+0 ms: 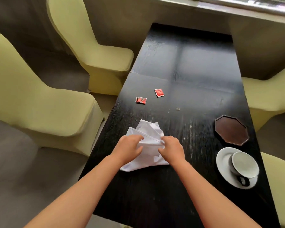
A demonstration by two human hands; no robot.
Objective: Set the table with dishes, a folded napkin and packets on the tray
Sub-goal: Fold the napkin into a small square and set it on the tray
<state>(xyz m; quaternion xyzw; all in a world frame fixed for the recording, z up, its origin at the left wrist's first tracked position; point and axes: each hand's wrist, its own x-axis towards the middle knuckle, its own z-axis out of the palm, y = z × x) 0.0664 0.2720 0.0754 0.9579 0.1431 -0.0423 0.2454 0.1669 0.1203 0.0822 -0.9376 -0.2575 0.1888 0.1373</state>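
Observation:
A crumpled white napkin (146,134) lies on the black table (196,66) near its left edge. My left hand (128,149) grips its left side, fingers curled into the cloth. My right hand (171,148) pinches a hemmed edge at the middle. Two red packets lie farther back: one (140,100) to the left, one (159,92) to the right. A dark brown octagonal tray (231,130) sits at the right, with nothing on it. In front of the tray a white cup (244,165) with a dark handle stands on a white saucer (224,162).
Pale green covered chairs stand on both sides: two on the left (39,102), (95,46) and parts of others on the right (270,94). A window ledge (237,5) runs beyond the table's far end. A small speck (177,109) lies mid-table.

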